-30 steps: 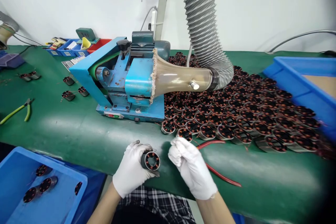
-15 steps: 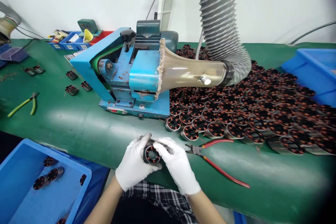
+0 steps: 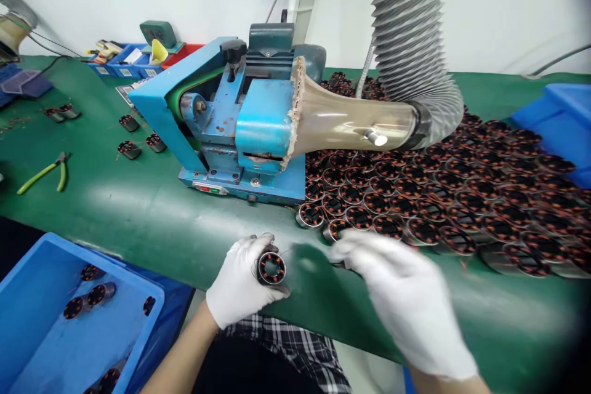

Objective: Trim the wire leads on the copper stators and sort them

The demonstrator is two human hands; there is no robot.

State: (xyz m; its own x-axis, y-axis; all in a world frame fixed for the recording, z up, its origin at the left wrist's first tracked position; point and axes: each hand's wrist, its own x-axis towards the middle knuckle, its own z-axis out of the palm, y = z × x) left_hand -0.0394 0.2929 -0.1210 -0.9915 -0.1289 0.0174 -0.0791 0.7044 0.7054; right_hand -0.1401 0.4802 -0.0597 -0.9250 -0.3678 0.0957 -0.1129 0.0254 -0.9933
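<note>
My left hand (image 3: 240,283), in a white glove, is closed around a motor stator (image 3: 271,268), a short metal cylinder with copper windings inside its ring. The stator's open end faces up, and a thin wire sticks out beside it. My right hand (image 3: 401,283), also gloved, is blurred and apart from the stator. It is over the spot where the red-handled pliers lay, and only a dark bit shows under its fingertips. Whether its fingers grip the pliers is hidden. Rows of similar stators stand just beyond that hand.
A blue belt grinding machine (image 3: 263,123) stands ahead, with a duct and grey hose (image 3: 410,24). Stator rows (image 3: 462,197) fill the right side. Green-handled pliers (image 3: 60,166) and a few stators lie left. A blue bin (image 3: 159,301) holding several stators is at lower left.
My right hand has left the stator and moved right, over the red-handled pliers, which it now hides. My left hand still holds the stator. The view has shifted slightly.
</note>
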